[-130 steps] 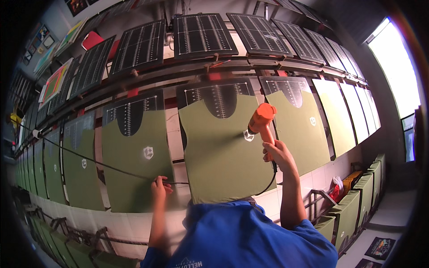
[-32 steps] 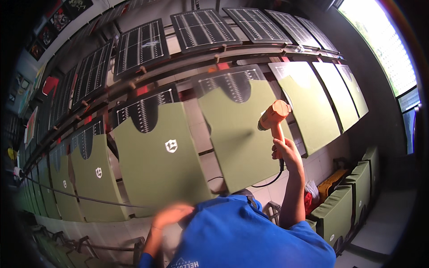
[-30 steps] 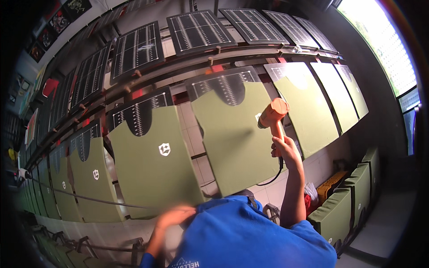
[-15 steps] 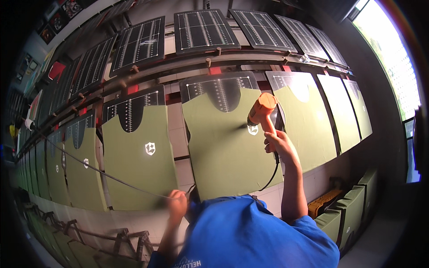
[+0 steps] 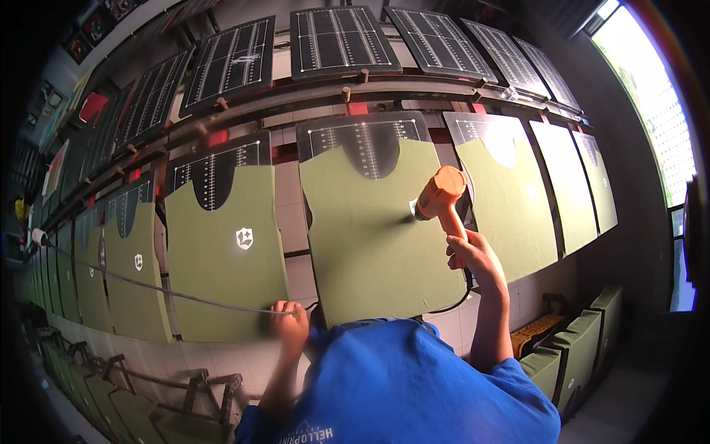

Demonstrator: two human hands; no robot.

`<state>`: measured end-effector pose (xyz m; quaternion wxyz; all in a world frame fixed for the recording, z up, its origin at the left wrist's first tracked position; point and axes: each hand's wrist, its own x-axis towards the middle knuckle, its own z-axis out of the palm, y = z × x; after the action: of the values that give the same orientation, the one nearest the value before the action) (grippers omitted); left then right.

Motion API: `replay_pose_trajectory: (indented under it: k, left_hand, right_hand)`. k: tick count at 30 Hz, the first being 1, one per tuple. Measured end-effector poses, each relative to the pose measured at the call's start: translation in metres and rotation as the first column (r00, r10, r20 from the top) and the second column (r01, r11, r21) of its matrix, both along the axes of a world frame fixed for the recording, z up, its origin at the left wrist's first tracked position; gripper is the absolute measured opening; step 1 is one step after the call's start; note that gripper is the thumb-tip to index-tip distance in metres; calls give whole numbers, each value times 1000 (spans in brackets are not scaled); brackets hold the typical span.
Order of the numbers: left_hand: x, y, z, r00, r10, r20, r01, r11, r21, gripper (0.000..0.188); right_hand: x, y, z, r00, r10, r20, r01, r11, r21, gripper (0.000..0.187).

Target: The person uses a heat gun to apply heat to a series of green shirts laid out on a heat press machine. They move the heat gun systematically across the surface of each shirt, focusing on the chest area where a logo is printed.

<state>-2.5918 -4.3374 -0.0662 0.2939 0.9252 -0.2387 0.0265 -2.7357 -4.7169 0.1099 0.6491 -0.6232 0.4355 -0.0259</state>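
My right hand (image 5: 479,255) is wrapped round the handle of an orange heat gun (image 5: 447,183). Its dark nozzle points left and down over a green fabric shirt piece (image 5: 362,259), covering most of a white shield emblem (image 5: 413,207) there. Whether the nozzle touches the fabric I cannot tell. The piece lies flat on a black board (image 5: 325,137) marked with white scales. Lower left, my left hand (image 5: 291,325) is closed on a grey power cable (image 5: 200,299), which runs away to the far left. A second green piece (image 5: 218,274) with a white shield emblem (image 5: 244,238) lies just beyond that hand.
More green pieces on boards (image 5: 510,207) line this row on both sides. Beyond a rail (image 5: 296,94) with wooden pegs stands a row of bare black boards (image 5: 344,44). Behind me are further green-covered boards (image 5: 580,348) and dark metal frames (image 5: 196,388). A bright window (image 5: 647,96) is at right.
The heat gun and my right hand have shifted slightly right and nearer to me. My left hand has moved up a little, still with the cable. The boards sit slightly higher in view.
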Motion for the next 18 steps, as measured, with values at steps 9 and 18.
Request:
replay_pose_trajectory:
  k: [9, 18]
  left_hand:
    - [2, 1, 0, 1000, 10, -9, -10, 1000, 18, 15]
    - [1, 1, -4, 1000, -8, -7, 9, 999, 40, 16]
  right_hand:
    - [-1, -4, -6, 999, -38, -13, 37, 997, -62, 27]
    - [25, -15, -8, 998, -19, 59, 21, 999, -44, 31]
